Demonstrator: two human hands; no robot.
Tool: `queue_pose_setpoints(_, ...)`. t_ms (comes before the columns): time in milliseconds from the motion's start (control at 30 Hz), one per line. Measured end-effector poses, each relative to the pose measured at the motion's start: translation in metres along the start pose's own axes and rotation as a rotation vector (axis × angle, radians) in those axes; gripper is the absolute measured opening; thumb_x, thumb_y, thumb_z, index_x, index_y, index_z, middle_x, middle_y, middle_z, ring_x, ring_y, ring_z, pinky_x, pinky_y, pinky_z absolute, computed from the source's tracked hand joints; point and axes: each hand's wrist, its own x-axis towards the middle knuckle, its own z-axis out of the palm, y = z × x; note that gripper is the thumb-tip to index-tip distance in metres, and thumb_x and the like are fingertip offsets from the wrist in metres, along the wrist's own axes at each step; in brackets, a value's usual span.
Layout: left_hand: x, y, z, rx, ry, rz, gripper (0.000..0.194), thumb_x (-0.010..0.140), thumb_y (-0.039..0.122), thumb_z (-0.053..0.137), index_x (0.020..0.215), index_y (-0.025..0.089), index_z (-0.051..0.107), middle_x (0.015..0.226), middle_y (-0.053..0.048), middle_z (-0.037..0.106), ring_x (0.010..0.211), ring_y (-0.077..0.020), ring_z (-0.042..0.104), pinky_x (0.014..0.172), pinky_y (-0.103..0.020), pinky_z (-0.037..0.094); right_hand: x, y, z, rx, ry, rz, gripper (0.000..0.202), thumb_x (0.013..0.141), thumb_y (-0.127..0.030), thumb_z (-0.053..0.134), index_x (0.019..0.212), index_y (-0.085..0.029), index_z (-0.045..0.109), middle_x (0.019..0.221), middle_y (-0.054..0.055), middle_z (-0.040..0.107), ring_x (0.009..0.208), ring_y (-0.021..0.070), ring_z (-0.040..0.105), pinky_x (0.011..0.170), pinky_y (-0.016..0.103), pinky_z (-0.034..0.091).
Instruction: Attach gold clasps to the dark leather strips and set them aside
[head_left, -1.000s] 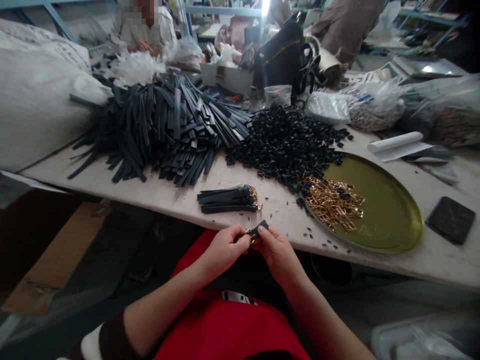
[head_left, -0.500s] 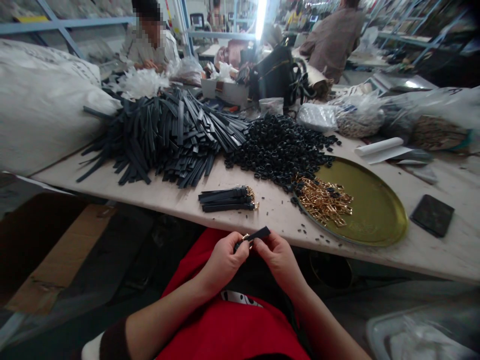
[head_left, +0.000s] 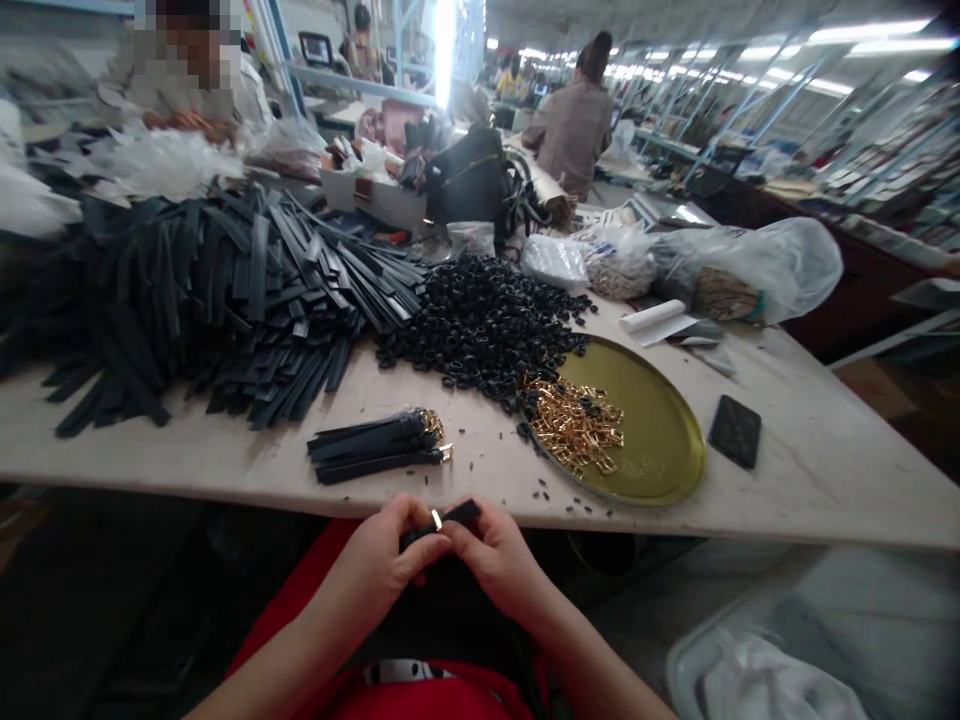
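Observation:
Just off the table's front edge, my left hand and my right hand pinch a dark strap between them. A gold buckle sits on the strap by my left fingertips. My right thumb and fingers grip the strap close to its free end; the rest is hidden in my left hand. Beyond my hands lies a small stack of buckled straps, gold buckles to the right. A heap of loose gold buckles rests on a round golden tray.
A large pile of dark strips covers the table's left side. Small black loops are heaped in the middle. A black phone lies right of the tray. Plastic bags stand behind. A co-worker sits across at the left.
The camera view has swung to the right, so the table's contents appear farther left. Both hands still grip the strap, and the fingers have come closer together around the buckle.

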Motion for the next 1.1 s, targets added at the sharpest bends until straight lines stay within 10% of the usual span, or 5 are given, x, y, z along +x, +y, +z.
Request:
queue_pose_setpoints(133,0.016,0.000,0.001,-0.096,-0.133,0.047,0.025,0.078,0.034,0.050,0.098,0.018,0.049,0.067,0.004,0.054,0.052,-0.0100,0.049,0.052,-0.020,0.038,0.012,-0.007,-0.030,-0.231,-0.104,-0.035,0.031,0.087,-0.040,0.039,0.077,-0.019,0.058,0.069,0.000,0.058,0.066,0.0132,0.053,0.061,0.024,0.040)
queue_pose_setpoints(300,0.028,-0.003,0.002,-0.059,-0.046,0.068,0.027,0.084,0.041,0.040,0.072,0.018,0.049,0.057,0.005,0.047,0.049,-0.0094,0.042,0.048,-0.020,0.031,0.052,-0.012,-0.085,-1.193,0.371,-0.115,0.021,0.085,-0.030,0.045,0.079,-0.018,0.061,0.080,0.008,0.059,0.074,0.0191,0.052,0.065,0.030,0.035)
queue_pose_setpoints(467,0.028,-0.005,0.002,-0.060,-0.018,0.116,0.029,0.084,0.042,0.040,0.068,0.018,0.047,0.056,0.005,0.048,0.054,-0.0111,0.044,0.054,-0.021,0.033,0.073,0.000,-0.095,-1.643,0.336,-0.104,0.016,0.083,-0.021,0.047,0.075,-0.016,0.061,0.080,0.009,0.059,0.075,0.0206,0.052,0.063,0.030,0.031)
queue_pose_setpoints(833,0.007,-0.001,0.002,-0.023,-0.019,0.127,0.028,0.084,0.040,0.039,0.071,0.018,0.049,0.056,0.006,0.047,0.055,-0.0113,0.045,0.054,-0.022,0.032,0.056,0.014,-0.083,-1.140,0.288,-0.161,0.006,0.074,-0.014,0.052,0.078,-0.017,0.056,0.083,0.008,0.058,0.076,0.0193,0.053,0.071,0.030,0.039)
queue_pose_setpoints(1100,-0.002,-0.002,0.008,-0.106,0.191,0.194,0.029,0.084,0.042,0.040,0.081,0.017,0.055,0.056,0.005,0.048,0.052,-0.0100,0.044,0.051,-0.021,0.032,0.025,-0.013,-0.030,0.122,0.030,0.131,0.028,0.066,-0.041,0.067,0.066,-0.017,0.053,0.057,-0.003,0.057,0.053,0.0098,0.051,0.058,0.025,0.041)
